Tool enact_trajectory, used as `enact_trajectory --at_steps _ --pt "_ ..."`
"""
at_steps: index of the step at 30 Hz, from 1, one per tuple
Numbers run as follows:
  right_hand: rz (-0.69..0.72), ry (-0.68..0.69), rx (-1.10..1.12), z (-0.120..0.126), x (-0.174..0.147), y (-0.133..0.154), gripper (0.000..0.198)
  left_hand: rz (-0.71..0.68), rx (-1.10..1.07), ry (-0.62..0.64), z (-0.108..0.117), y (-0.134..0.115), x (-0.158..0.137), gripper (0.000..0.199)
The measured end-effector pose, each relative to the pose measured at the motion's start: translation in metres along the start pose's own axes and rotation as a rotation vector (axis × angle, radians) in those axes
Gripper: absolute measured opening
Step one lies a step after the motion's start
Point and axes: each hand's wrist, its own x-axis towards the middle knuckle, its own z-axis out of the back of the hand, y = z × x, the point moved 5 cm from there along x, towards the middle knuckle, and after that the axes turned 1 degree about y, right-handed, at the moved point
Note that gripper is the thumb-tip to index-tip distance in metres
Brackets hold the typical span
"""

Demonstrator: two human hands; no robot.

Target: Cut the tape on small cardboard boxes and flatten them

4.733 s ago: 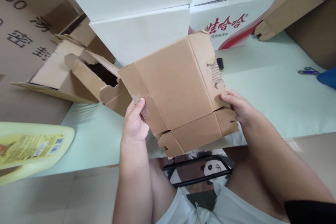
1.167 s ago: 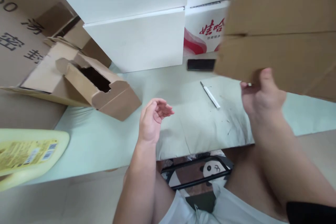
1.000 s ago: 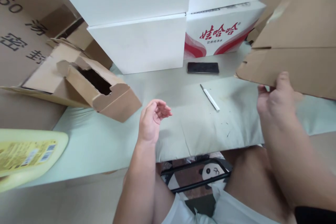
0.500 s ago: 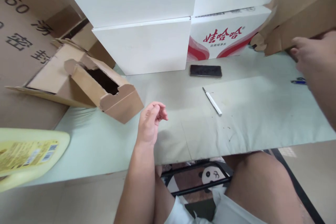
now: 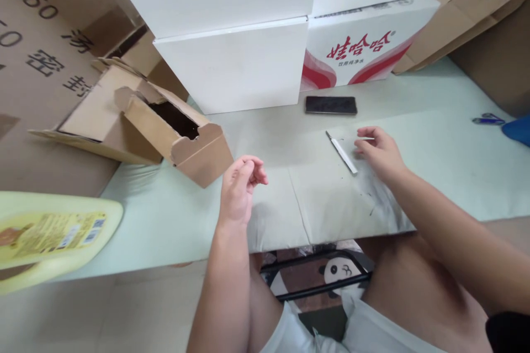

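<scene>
My left hand [image 5: 239, 190] is held over the front of the table, palm turned inward, with its fingers loosely curled and nothing visible in them. Just left of it lies a small open cardboard box [image 5: 202, 154] with its dark opening facing up. My right hand [image 5: 380, 153] hovers at the right of a slim white-handled tool with a thin dark metal tip [image 5: 342, 154]. Its fingers are apart and empty, and a small gap shows between them and the tool. Behind the tool lies a black phone [image 5: 330, 105].
White cartons [image 5: 232, 66] stack along the back, one with red print [image 5: 360, 55]. Folded cardboard [image 5: 451, 27] leans at the back right. A blue-handled item [image 5: 488, 119] lies far right. A yellow-green bottle [image 5: 111, 215] is at the left. The green table cloth [image 5: 165, 231] ends near my knees.
My right hand has left the cardboard at the far right and come in beside the white-handled tool. That cardboard now rests farther back. My left hand stays nearly in place.
</scene>
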Motion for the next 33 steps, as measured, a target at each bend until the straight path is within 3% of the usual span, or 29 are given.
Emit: enact_trajectory --at_steps 5,10,13,18,24,33 --pt "0.061 0.077 -0.150 -0.019 -0.022 0.012 0.025 -0.019 -0.026 -0.013 0.001 -0.001 0.001 0.031" --pt "0.184 0.169 -0.121 -0.048 -0.040 0.039 0.023 -0.059 -0.050 -0.021 -0.002 -0.003 0.000 0.029" --pt "0.250 0.271 -0.053 -0.079 -0.052 0.066 0.022 -0.176 -0.096 -0.108 0.000 -0.013 -0.006 0.028" --pt "0.530 0.436 0.033 -0.129 -0.085 0.121 0.017 -0.378 -0.136 -0.165 0.008 -0.032 -0.018 0.035" --pt "0.695 0.488 0.047 -0.163 -0.112 0.148 0.018 -0.489 -0.083 -0.238 0.034 -0.044 -0.029 0.039" --pt "1.062 0.454 -0.199 -0.203 -0.139 0.177 0.056 -0.511 -0.135 -0.370 0.059 -0.054 -0.036 0.040"
